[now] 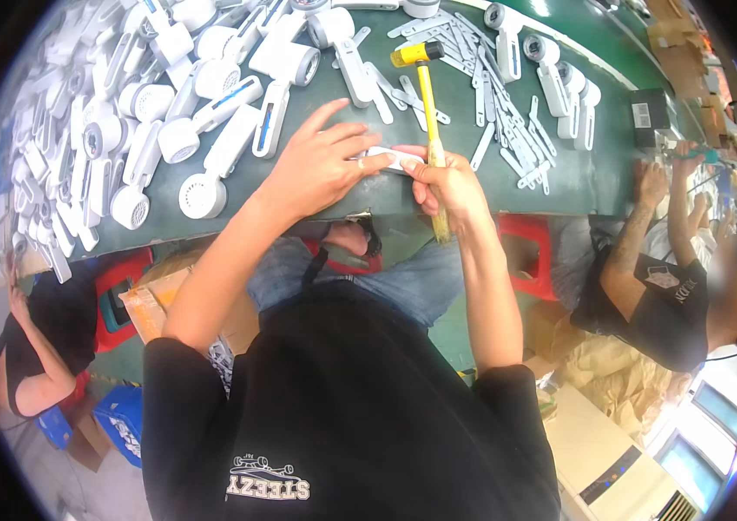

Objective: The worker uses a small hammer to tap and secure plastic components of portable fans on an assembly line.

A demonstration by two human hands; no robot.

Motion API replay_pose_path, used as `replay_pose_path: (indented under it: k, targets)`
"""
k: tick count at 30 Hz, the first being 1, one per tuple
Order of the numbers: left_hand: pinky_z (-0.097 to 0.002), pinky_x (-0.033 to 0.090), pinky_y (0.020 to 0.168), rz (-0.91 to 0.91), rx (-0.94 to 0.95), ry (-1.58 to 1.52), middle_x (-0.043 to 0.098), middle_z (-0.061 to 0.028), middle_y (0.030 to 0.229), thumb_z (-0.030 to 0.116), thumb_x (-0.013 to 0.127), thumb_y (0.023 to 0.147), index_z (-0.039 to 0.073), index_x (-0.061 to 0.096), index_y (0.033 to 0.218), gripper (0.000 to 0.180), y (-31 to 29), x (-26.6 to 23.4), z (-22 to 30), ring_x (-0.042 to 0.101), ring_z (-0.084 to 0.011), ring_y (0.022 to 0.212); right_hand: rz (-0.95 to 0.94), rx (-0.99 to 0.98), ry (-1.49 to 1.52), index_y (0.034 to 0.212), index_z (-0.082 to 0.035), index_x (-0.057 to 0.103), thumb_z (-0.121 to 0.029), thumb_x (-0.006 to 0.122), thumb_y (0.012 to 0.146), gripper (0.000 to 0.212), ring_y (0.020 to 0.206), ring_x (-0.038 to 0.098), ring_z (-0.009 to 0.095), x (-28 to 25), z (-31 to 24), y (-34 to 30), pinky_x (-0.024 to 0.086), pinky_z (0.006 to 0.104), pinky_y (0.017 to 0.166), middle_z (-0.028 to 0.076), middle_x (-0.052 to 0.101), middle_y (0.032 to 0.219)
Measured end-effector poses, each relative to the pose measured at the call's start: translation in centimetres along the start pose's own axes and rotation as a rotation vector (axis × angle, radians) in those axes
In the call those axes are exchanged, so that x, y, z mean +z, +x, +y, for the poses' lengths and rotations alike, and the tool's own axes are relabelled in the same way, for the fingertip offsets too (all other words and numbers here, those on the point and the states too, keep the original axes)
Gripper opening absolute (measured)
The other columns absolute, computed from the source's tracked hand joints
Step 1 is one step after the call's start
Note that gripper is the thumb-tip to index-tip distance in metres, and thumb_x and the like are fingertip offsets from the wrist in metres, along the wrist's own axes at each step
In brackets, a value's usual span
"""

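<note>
My right hand [453,184] is closed around the yellow handle of a small mallet [427,100], whose black and yellow head points away from me. The same hand's thumb and fingers also pinch a short white plastic strip [397,158] at the table's near edge. At the strip's other end is my left hand [321,165], seen from the back. Its thumb and a finger close on the strip while the upper fingers spread apart. The hands partly cover the strip, so its full shape is hidden.
White shower-head-like housings [203,193] with handles crowd the green table [299,195] on the left. Several thin white strips [516,130] are heaped right of the mallet, with more housings [551,78] beyond. Co-workers sit at both sides; red stools [529,256] and cardboard boxes [164,300] stand below.
</note>
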State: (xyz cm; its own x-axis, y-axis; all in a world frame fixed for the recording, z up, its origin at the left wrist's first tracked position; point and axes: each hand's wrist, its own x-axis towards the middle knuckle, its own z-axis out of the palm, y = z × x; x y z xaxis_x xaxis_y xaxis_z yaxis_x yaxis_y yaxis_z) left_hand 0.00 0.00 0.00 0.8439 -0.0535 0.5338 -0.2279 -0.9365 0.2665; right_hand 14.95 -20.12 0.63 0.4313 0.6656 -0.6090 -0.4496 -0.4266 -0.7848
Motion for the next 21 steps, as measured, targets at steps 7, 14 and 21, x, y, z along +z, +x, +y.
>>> replay_pose_path:
  k: [7, 14, 21]
  targets:
    - [-0.0517, 0.048, 0.118, -0.076, 0.083, 0.016, 0.077, -0.0013, 0.105, 0.014, 0.075, 0.089, 0.024, 0.081, 0.12, 0.033, 0.4, 1.5, -1.4, 0.074, -0.0199, 0.098, 0.245, -0.268, -0.091, 0.154, -0.008, 0.055, -0.032, 0.057, 0.111, 0.049, 0.054, 0.049, 0.005, 1.5, 1.9, -3.9, 0.038, 0.0246, 0.047, -0.002, 0.058, 0.069]
    - [-0.0533, 0.045, 0.121, -0.086, 0.054, 0.015, 0.078, -0.0005, 0.104, 0.015, 0.073, 0.093, 0.026, 0.082, 0.12, 0.031, -0.1, 0.9, -0.5, 0.073, -0.0193, 0.097, 0.388, -0.321, -0.363, 0.168, -0.01, 0.037, -0.04, 0.037, 0.118, 0.058, 0.049, 0.043, 0.005, 3.5, 4.9, -15.5, 0.037, 0.0228, 0.046, -0.004, 0.047, 0.065]
    - [-0.0523, 0.045, 0.121, -0.081, 0.052, 0.019, 0.078, 0.0007, 0.103, 0.018, 0.076, 0.091, 0.027, 0.082, 0.12, 0.031, 0.1, 1.0, -0.5, 0.073, -0.0195, 0.097, 0.401, -0.201, -0.319, 0.166, -0.009, 0.041, -0.029, 0.044, 0.117, 0.053, 0.059, 0.041, 0.003, 4.4, 6.7, -14.8, 0.037, 0.0228, 0.054, -0.006, 0.043, 0.068]
